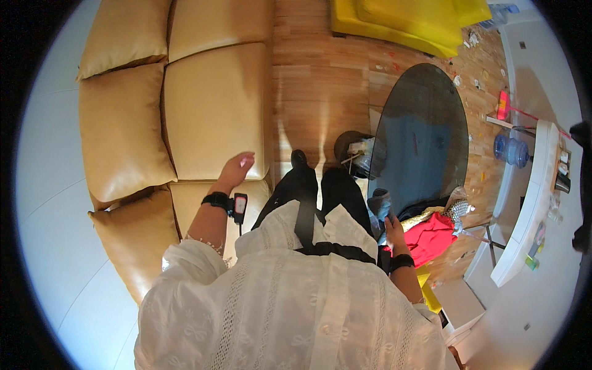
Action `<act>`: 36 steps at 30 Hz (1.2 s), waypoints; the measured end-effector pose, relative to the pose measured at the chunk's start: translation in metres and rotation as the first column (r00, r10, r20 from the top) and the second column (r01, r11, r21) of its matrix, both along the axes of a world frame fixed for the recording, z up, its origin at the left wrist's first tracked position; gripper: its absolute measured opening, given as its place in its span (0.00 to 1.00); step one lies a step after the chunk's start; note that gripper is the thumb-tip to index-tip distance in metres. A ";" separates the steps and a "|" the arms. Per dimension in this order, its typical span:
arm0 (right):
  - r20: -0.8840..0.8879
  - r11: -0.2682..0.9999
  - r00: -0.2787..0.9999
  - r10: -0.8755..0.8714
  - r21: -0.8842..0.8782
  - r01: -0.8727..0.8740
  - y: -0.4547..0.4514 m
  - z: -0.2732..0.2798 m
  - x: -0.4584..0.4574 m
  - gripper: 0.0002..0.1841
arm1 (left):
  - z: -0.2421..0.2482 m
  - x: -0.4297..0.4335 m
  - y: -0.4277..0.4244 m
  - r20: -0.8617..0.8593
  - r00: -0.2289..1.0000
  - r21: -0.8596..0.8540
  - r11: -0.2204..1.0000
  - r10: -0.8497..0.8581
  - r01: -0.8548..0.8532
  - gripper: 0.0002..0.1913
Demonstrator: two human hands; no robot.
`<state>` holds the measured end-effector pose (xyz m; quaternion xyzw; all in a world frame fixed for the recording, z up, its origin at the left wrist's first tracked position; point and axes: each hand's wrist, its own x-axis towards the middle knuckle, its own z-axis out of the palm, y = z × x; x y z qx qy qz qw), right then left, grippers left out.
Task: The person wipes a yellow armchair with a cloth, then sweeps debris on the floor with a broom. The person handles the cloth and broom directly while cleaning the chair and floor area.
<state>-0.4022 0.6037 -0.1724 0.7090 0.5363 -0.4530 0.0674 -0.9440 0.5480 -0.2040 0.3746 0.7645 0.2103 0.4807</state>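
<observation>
My left hand hangs over the tan leather sofa, its fingers loosely bent and nothing visible in them. A black strap with a small device is around that wrist. My right hand grips a grey-blue item that looks like folded cloth; its exact kind is unclear. Close beside that hand lies a heap with a red cloth and a gold-coloured cloth. The heap is at the near end of a dark oval glass tabletop.
A dark bin with rubbish stands at the table's left edge. Litter dots the wooden floor. A yellow sofa is ahead. To the right are a white counter, a blue water bottle and a pink broom.
</observation>
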 end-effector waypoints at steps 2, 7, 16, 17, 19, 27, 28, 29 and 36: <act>-0.008 0.999 0.999 0.031 -0.041 -0.032 0.013 -0.001 0.000 0.24 | -0.016 0.003 -0.032 -0.071 0.996 -0.079 0.996 -0.053 0.047 0.20; -0.123 0.998 0.991 -0.056 -0.003 0.056 0.039 -0.001 -0.010 0.18 | -0.045 -0.013 -0.108 0.076 0.990 -0.663 0.736 -0.115 0.136 0.19; 0.046 0.996 0.997 0.065 -0.070 -0.062 0.101 -0.031 -0.032 0.19 | -0.004 -0.043 0.041 -0.057 0.990 -0.346 0.933 -0.130 0.102 0.18; 0.062 0.996 0.997 0.054 -0.069 -0.050 0.118 -0.032 -0.035 0.20 | 0.004 -0.043 0.077 -0.005 0.999 -0.307 0.951 -0.043 0.040 0.17; 0.083 0.997 0.997 0.001 -0.080 0.006 0.150 -0.028 -0.043 0.21 | 0.016 -0.043 0.142 -0.011 0.996 -0.205 0.976 -0.083 0.079 0.18; -0.043 0.977 0.989 -0.141 0.154 0.146 0.274 0.003 -0.067 0.22 | 0.037 -0.045 0.303 -0.004 0.985 -0.023 0.985 -0.171 0.170 0.19; -0.073 0.975 0.984 -0.163 0.144 0.172 0.282 0.006 -0.070 0.22 | 0.035 -0.050 0.313 -0.006 0.981 -0.073 0.979 -0.192 0.191 0.19; -0.104 0.971 0.977 -0.184 0.134 0.197 0.288 0.009 -0.073 0.22 | 0.033 -0.056 0.320 0.005 0.978 -0.091 0.974 -0.209 0.208 0.19; 0.105 0.935 0.932 -0.347 -0.038 0.352 0.286 0.020 -0.114 0.24 | 0.016 -0.150 0.360 -0.032 0.912 -0.385 0.847 -0.410 0.367 0.20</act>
